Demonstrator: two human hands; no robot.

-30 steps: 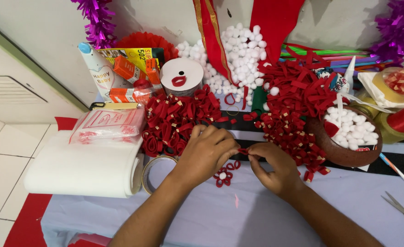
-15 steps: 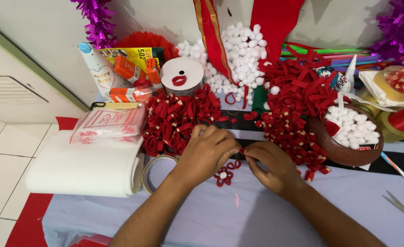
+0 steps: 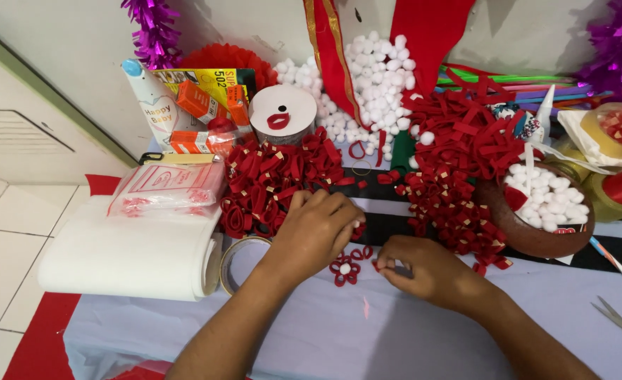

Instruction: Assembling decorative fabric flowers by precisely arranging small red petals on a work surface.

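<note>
Two hands — left hand (image 3: 316, 232), right hand (image 3: 421, 269) — beside looped red felt flower (image 3: 345, 268).

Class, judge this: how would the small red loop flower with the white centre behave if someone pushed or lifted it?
The red loop flower looks light, so it would probably slide easily. Its ribbon loops seem soft, so they may bend. The white pom-pom centre could shift if unglued.
</note>
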